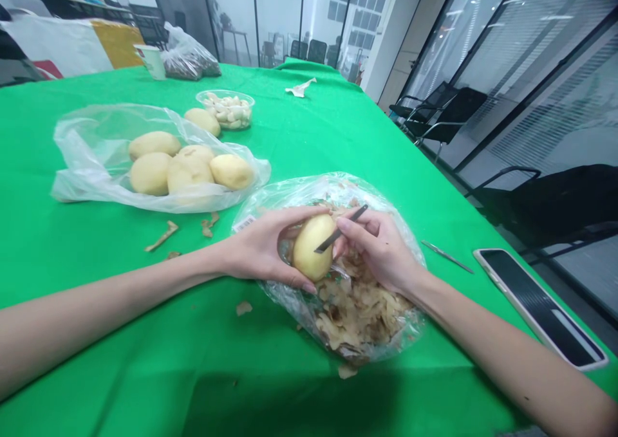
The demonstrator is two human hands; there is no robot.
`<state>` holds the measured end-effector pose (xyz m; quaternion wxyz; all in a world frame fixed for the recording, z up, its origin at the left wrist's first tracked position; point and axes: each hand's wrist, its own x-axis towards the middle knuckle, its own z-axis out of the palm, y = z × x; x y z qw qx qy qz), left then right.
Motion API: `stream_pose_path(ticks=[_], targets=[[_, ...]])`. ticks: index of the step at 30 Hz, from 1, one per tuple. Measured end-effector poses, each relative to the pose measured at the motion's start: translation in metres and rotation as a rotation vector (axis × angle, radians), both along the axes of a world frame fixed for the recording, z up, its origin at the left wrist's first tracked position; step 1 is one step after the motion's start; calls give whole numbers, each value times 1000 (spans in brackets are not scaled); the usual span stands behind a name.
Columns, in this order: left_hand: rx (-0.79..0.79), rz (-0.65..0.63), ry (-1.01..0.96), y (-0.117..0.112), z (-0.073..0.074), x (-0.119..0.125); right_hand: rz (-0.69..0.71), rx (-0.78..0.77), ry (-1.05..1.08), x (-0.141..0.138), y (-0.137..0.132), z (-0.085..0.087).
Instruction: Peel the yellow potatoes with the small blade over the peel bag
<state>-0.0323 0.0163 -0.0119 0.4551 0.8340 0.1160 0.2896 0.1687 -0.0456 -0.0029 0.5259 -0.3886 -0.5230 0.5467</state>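
Note:
My left hand (258, 247) curls its thumb and fingers around a pale yellow potato (309, 257), which it holds above a clear plastic bag (290, 192) of potato peelings (357, 315). A thin dark slant-tipped blade (333, 234) is pinched between the thumb and fingers of my right hand (379, 244). Its tip lies over the potato's front face; I cannot tell if it cuts in. Some of my right fingers are hidden behind the potato and blade.
A translucent bag (91, 147) with several potatoes lies at left, and another potato (203, 121) sits by a tub (229, 109) of pale pieces. A slim metal tool (447, 257) and a phone (535, 302) lie at right. A paper cup (152, 62) stands far left.

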Motion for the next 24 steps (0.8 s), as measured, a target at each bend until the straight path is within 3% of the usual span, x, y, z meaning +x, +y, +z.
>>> stream_pose_path(ticks=[24], targets=[[30,-6,36,-1,3,0,6,21,-27,1,0,1]])
